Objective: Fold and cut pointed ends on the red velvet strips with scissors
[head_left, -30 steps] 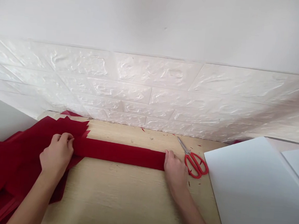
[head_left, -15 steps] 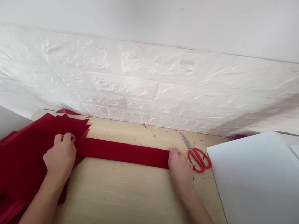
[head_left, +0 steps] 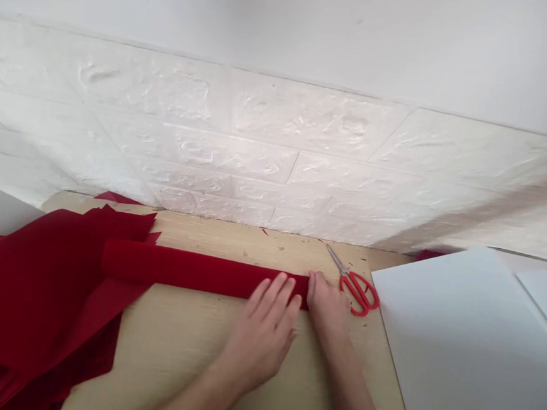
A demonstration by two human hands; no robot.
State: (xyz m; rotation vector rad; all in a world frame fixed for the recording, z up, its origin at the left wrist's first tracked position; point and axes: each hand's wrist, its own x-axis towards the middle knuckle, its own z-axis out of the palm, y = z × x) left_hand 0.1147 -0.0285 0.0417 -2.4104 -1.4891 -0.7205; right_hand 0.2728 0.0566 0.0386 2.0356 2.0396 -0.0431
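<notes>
While the left hand (head_left: 261,333) lies open, its spread fingers pressing on a long strip of soft, matte red sheet (head_left: 187,271), the right hand (head_left: 329,312) curls against the strip's end, its fingertips hidden, so I cannot tell whether it grips. The strip's other end lies across a heap of jagged-cut red sheets (head_left: 34,287) on the wood-grain surface (head_left: 186,356). Open red-handled scissors (head_left: 360,294) lie just beside the right hand, near a smooth white board (head_left: 461,352) cut off by the frame.
</notes>
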